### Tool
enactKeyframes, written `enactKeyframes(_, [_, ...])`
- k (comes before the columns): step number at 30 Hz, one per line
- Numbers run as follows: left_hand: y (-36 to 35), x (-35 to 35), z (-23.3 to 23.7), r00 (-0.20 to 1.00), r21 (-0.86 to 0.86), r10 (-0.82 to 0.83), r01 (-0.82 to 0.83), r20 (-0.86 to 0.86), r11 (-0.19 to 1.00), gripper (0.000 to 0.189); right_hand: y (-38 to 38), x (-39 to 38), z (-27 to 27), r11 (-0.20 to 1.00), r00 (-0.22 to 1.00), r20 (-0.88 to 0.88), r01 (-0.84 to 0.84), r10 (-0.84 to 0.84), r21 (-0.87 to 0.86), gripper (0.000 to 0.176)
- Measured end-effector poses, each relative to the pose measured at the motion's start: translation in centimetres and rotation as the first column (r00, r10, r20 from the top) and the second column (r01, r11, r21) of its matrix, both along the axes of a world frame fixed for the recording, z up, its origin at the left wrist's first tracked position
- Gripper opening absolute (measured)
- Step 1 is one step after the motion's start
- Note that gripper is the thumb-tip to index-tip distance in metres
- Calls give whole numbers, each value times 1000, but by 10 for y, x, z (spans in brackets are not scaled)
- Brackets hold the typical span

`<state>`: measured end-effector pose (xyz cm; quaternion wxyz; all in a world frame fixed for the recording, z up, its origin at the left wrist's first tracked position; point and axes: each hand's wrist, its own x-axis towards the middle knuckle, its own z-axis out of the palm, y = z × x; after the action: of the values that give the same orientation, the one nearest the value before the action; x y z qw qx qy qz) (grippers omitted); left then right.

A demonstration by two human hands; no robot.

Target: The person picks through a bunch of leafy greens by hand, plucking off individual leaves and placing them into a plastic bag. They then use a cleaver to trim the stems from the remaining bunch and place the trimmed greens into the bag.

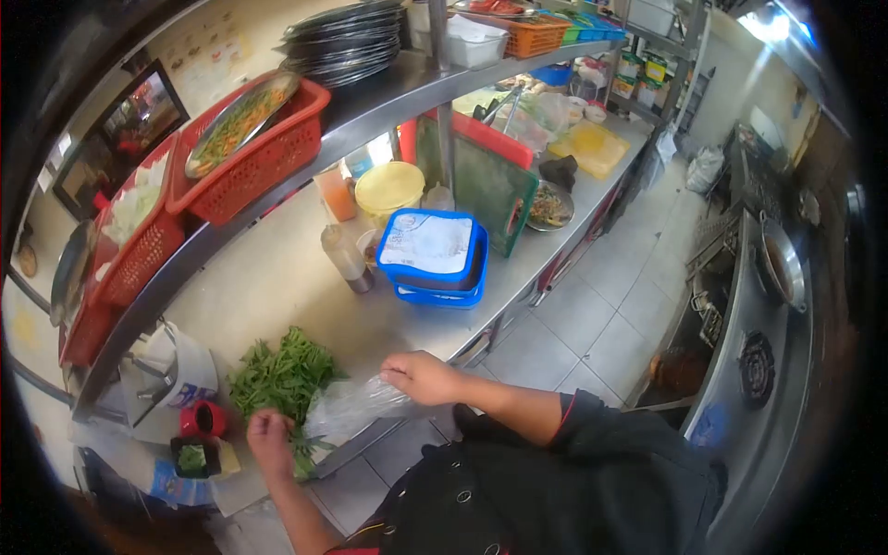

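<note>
A heap of green leafy vegetables point(285, 372) lies on the steel counter at its near left end, with some loose leaves hanging by the edge. My right hand point(422, 377) pinches one end of a clear plastic bag point(351, 407), which stretches leftward to the leaves. Just below the heap, my left hand point(270, 444) is closed with its fingertips pressed together. Whatever those fingers hold, if anything, is too small to make out.
A blue tub point(430, 254), a squeeze bottle point(346, 259) and a green cutting board point(486, 190) stand farther along the counter point(245, 282). Red baskets point(250, 148) fill the shelf above. A white bucket point(180, 365) is at left; a stove point(757, 370) lies across the aisle.
</note>
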<state>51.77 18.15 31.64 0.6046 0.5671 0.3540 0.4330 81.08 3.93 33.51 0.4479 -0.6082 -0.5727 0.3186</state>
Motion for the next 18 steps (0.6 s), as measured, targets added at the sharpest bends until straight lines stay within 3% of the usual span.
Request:
enactKeyframes(1, [5, -6, 7, 978, 146, 64, -35, -196, 989, 23, 2, -4, 3, 999, 999, -18, -33, 32, -9, 22])
enactKeyframes(2, [4, -7, 12, 976, 148, 67, -37, -206, 988, 23, 3, -8, 3, 999, 999, -28, -35, 35, -8, 22])
enactKeyframes(4, [-11, 11, 23, 970, 102, -229, 237, -79, 966, 43, 2, -11, 2, 980, 980, -11, -197, 198, 37, 21])
enactKeyframes(6, [-25, 30, 23, 833, 65, -537, 548, -132, 834, 57, 3, -16, -1, 970, 970, 34, -242, 241, 37, 20])
enactKeyframes(7, [-30, 35, 19, 834, 69, -536, 547, -135, 834, 57, 4, -17, -2, 956, 954, 79, -291, 288, 32, 19])
enactKeyframes(9, [-37, 40, -1, 668, -306, -714, 648, -212, 697, 43, 4, -15, -3, 958, 954, 114, -284, 278, 35, 19])
enactKeyframes(10, [-36, 37, -18, 663, -310, -717, 650, -215, 694, 43, 3, -15, -8, 962, 954, 143, -270, 262, 36, 19])
enactKeyframes(12, [-36, 26, -39, 820, -404, -548, 450, -167, 796, 24, 1, -6, -22, 978, 971, 140, -204, 196, 46, 20])
enactKeyframes(13, [-39, 23, -42, 819, -416, -550, 449, -162, 791, 24, -1, -1, -26, 986, 976, 160, -156, 146, 54, 20])
enactKeyframes(15, [-43, 22, -41, 950, -359, -308, 307, 56, 881, 5, -9, 1, -28, 992, 983, 151, -115, 107, 48, 20])
enactKeyframes(16, [-45, 29, -31, 952, -356, -299, 303, 67, 884, 5, -8, 4, -27, 996, 988, 140, -71, 63, 53, 19])
enactKeyframes(18, [-51, 36, -8, 835, -170, -315, 266, -451, 949, 5, -6, 2, -30, 996, 984, 152, -91, 88, 9, 18])
